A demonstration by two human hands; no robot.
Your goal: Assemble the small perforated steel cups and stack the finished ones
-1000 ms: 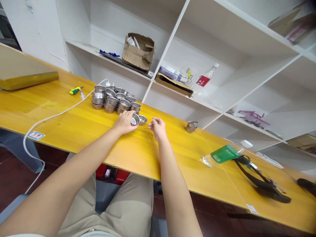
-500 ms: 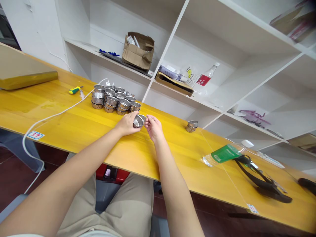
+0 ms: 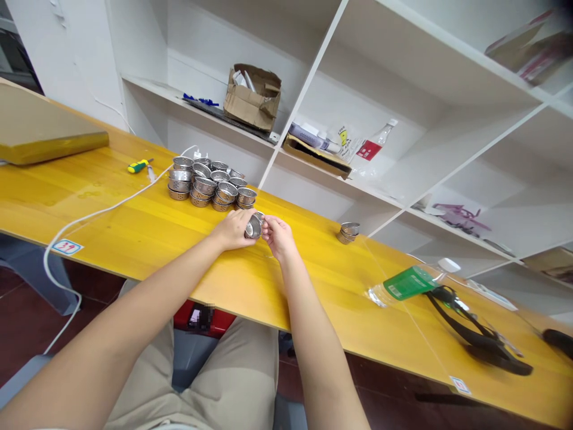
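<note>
Just in front of the stacks, my left hand (image 3: 233,229) is closed around a small perforated metal strainer cup (image 3: 253,227), its open mouth tilted toward me. A second shiny rim shows right behind it; whether that is another cup I cannot tell. My right hand (image 3: 278,236) pinches thumb and fingers together at the cup's right edge. What those fingertips hold is too small to make out. A thin pale curved line shows on the table under the right wrist. Beyond my left hand stand several stacked strainer cups (image 3: 205,184) of the same kind.
Two more cups (image 3: 348,232) are stacked farther right on the yellow table (image 3: 322,286). A bottle with a green label (image 3: 409,282) lies near a black strap (image 3: 474,334). At left are a screwdriver (image 3: 138,166), a white cable (image 3: 102,209) and a flat box (image 3: 49,134). White shelves rise behind.
The cup in my left hand has tilted slightly and shifted a little down and right in view. My right hand stays pinched beside it. The whole view has shifted slightly.
</note>
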